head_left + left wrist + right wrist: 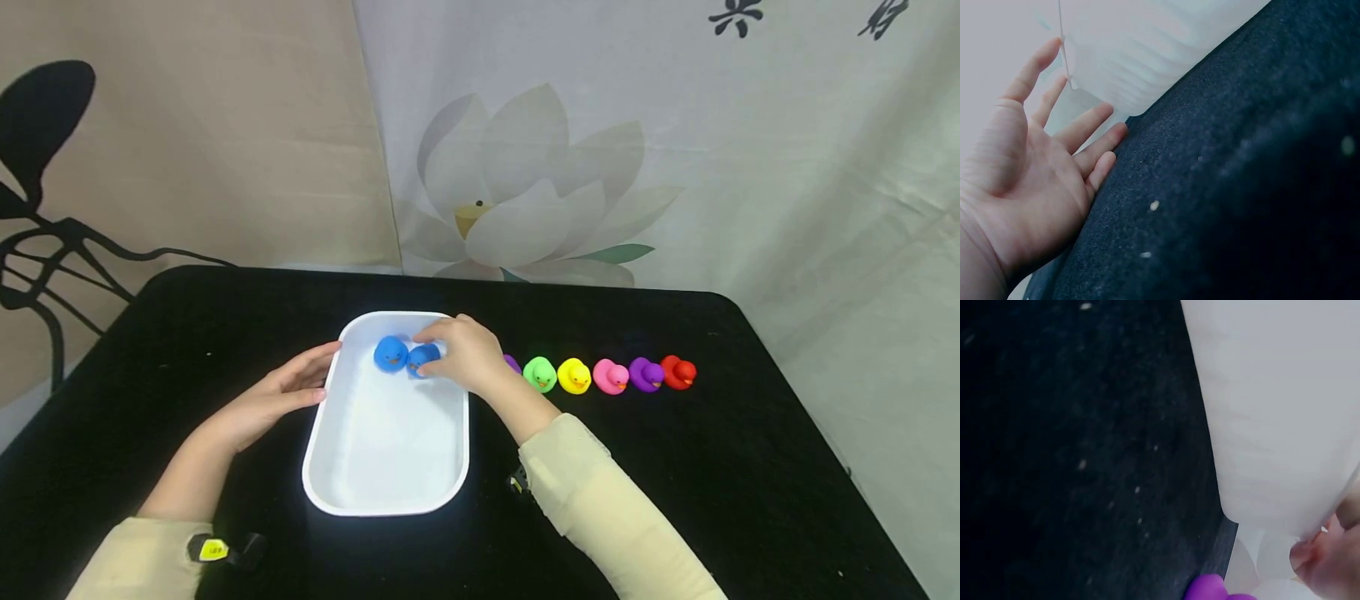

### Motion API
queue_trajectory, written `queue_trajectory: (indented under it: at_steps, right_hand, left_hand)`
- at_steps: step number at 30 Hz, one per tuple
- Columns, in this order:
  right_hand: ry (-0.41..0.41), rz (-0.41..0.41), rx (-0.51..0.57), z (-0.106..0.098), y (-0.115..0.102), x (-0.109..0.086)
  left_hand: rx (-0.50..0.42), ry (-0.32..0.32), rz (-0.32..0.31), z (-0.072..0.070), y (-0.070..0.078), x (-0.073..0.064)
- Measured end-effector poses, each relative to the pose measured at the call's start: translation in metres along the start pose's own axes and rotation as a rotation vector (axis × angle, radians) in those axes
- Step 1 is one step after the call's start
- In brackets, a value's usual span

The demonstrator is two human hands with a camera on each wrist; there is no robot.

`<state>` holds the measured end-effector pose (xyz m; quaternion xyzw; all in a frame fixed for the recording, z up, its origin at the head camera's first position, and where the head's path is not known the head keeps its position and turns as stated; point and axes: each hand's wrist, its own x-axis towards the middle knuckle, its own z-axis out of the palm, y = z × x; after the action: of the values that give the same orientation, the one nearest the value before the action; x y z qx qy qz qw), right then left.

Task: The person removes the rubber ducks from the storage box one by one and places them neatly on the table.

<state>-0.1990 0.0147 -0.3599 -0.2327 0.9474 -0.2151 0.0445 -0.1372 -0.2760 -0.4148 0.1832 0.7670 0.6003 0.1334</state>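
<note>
A white rectangular tray (390, 442) lies on the black table, with two blue rubber ducks near its far end. My right hand (468, 354) reaches over the tray's right rim and pinches the right blue rubber duck (422, 360) between thumb and fingers. Close beside it sits the left blue rubber duck (391, 354). At the tray's left side, my left hand (288, 387) touches the rim with extended fingers. The left wrist view has this hand's palm (1029, 181) turned up against the tray's wall (1141, 56). Only some fingertips (1310, 559) of my right hand appear in the right wrist view.
Right of the tray runs a row of rubber ducks: a purple one (512, 363) partly behind my right arm, then green (540, 374), yellow (574, 377), pink (611, 377), purple (646, 375) and red (678, 372). A printed cloth (750, 167) hangs behind the black table (712, 483).
</note>
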Motion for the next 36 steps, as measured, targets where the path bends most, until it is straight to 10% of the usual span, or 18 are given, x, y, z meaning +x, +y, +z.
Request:
queue_trajectory:
  at_steps: [36]
  right_hand:
    - [0.066,0.016,0.016,0.0007,-0.0056,-0.0023]
  left_hand:
    - [-0.003,-0.008,0.01,-0.0019,-0.002,0.0001]
